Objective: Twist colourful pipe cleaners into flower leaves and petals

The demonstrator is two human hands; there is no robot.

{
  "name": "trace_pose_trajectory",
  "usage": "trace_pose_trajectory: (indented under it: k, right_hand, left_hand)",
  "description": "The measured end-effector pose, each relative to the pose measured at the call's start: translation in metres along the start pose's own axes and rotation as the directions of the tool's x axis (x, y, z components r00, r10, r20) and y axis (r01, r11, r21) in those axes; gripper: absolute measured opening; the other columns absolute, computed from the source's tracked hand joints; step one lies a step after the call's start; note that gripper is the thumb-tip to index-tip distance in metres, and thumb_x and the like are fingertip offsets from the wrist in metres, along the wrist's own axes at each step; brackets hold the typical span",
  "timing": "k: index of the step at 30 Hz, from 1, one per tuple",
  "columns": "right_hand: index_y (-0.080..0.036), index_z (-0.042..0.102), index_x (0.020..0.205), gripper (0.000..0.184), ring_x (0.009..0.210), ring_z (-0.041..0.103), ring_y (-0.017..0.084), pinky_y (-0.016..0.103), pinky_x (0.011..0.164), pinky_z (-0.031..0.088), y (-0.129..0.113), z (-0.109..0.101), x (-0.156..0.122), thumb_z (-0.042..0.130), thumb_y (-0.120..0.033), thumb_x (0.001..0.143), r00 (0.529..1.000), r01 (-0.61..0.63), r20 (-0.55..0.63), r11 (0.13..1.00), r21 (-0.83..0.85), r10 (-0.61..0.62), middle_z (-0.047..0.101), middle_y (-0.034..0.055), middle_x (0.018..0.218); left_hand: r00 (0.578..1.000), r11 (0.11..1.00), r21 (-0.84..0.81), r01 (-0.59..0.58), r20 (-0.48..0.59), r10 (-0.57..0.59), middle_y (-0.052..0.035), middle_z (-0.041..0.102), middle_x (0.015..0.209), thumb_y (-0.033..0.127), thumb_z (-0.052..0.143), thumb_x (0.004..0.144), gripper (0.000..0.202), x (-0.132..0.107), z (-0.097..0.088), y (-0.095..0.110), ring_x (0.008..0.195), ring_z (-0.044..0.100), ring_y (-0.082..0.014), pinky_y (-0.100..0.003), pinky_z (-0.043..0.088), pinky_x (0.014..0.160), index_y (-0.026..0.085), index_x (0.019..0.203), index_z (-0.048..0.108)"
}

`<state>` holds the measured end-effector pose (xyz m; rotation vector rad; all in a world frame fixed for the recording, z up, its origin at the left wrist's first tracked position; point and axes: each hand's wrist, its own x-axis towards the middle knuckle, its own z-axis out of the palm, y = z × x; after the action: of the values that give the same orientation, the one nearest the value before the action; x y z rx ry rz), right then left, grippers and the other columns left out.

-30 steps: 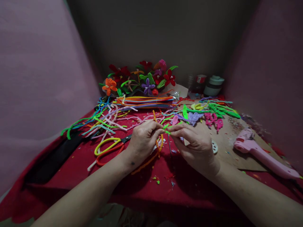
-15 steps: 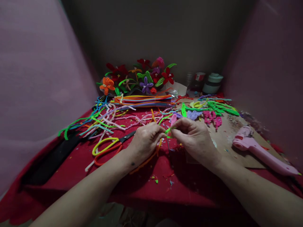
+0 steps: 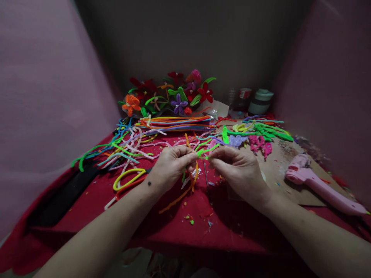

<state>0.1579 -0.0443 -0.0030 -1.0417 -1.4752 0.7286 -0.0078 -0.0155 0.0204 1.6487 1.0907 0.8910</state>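
Pinching a fuzzy green chenille stem [image 3: 200,153] inside the red-clothed desk's near edge [image 3: 185,237], left hand [image 3: 172,166] and right hand [image 3: 240,168] are apparently shaping it, needing steadiness.

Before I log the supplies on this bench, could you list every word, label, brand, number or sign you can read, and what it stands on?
No text can be read for certain.
Red-and-white label on the dark container at the back: too small and blurred.
Pink glue gun: no lettering I can make out.
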Motion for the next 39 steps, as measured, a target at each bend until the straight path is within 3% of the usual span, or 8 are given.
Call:
trace_pose_trajectory:
  k: [6,10,13,19,24,29,33,39]
  right_hand:
    - [-0.018,0.065,0.076,0.014,0.068,0.054,0.015,0.028,0.064,0.044,-0.003,-0.001,-0.003,0.052,-0.013,0.079,0.851,0.516,0.183,0.725,-0.455,-0.491,0.063,0.0052,0.072]
    - [-0.02,0.065,0.074,0.017,0.071,0.05,0.016,0.031,0.069,0.042,-0.006,-0.002,0.004,0.051,-0.014,0.081,0.773,0.625,0.307,0.584,-0.519,-0.554,0.065,0.0045,0.073]
    - [-0.02,0.064,0.071,0.015,0.065,0.048,0.015,0.032,0.068,0.04,-0.005,-0.005,0.011,0.053,-0.015,0.08,0.809,0.587,0.311,0.665,-0.462,-0.498,0.064,0.0024,0.067]
    - [-0.017,0.063,0.06,0.004,0.055,0.048,0.011,0.026,0.054,0.038,-0.003,-0.011,0.024,0.063,-0.014,0.064,0.949,-0.128,0.288,0.992,-0.013,0.126,0.057,-0.0018,0.056]
    - [-0.014,0.056,0.052,0.004,0.043,0.039,0.007,0.021,0.043,0.03,0.009,-0.004,0.021,0.06,-0.012,0.054,0.685,-0.725,0.532,0.536,0.432,0.498,0.049,-0.0027,0.047]
    - [-0.014,0.056,0.057,0.006,0.047,0.044,0.009,0.021,0.045,0.035,0.01,0.001,0.012,0.052,-0.011,0.06,0.472,-0.863,0.701,0.117,0.492,0.534,0.053,0.0013,0.051]
    - [-0.014,0.055,0.057,0.004,0.043,0.042,0.007,0.02,0.042,0.031,0.005,0.009,0.007,0.054,-0.011,0.058,0.63,-0.756,0.535,0.285,0.59,0.562,0.053,-0.0003,0.049]
    - [-0.015,0.059,0.061,0.008,0.047,0.046,0.01,0.023,0.046,0.033,0.001,0.015,-0.009,0.062,-0.021,0.066,0.908,-0.41,0.094,0.82,0.4,0.409,0.059,0.0004,0.055]
  left_hand:
    - [0.997,0.974,0.216,-0.065,-0.032,0.074,0.0035,0.048,0.049,0.024,0.055,0.076,0.024,0.0,0.001,-0.002,0.047,0.042,-0.0072,-0.02,0.034,0.047,0.014,0.054,0.053]
    - [0.961,0.858,0.455,-0.241,-0.013,0.277,0.0027,0.053,0.056,0.018,0.056,0.076,0.015,-0.002,0.003,-0.007,0.053,0.047,-0.0084,-0.02,0.037,0.053,0.014,0.063,0.059]
    - [0.878,0.682,0.575,-0.453,0.152,0.455,0.0012,0.055,0.061,0.014,0.053,0.078,0.014,-0.004,0.002,-0.013,0.057,0.048,-0.0085,-0.02,0.038,0.056,0.014,0.066,0.059]
    - [0.698,0.412,0.63,-0.659,0.308,0.646,-0.0008,0.054,0.066,0.017,0.043,0.087,0.017,-0.009,0.001,-0.013,0.06,0.049,-0.0094,-0.02,0.041,0.057,0.016,0.074,0.055]
    - [0.702,0.493,0.576,-0.652,0.214,0.68,-0.0046,0.058,0.072,0.015,0.045,0.086,0.011,-0.017,0.005,-0.007,0.069,0.053,-0.0121,-0.024,0.044,0.064,0.015,0.081,0.054]
    - [0.699,0.57,0.527,-0.63,0.065,0.712,-0.004,0.057,0.073,0.01,0.049,0.083,0.008,-0.021,0.009,-0.005,0.068,0.052,-0.0114,-0.023,0.044,0.062,0.015,0.082,0.054]
    - [0.698,0.557,0.628,-0.543,-0.03,0.715,-0.002,0.054,0.07,0.013,0.049,0.083,0.006,-0.017,0.012,-0.005,0.065,0.051,-0.0109,-0.023,0.043,0.06,0.016,0.081,0.054]
    - [0.665,0.303,0.841,-0.448,0.087,0.742,-0.003,0.049,0.067,0.012,0.045,0.083,0.012,-0.009,0.017,-0.01,0.063,0.047,-0.0146,-0.026,0.04,0.058,0.015,0.074,0.052]
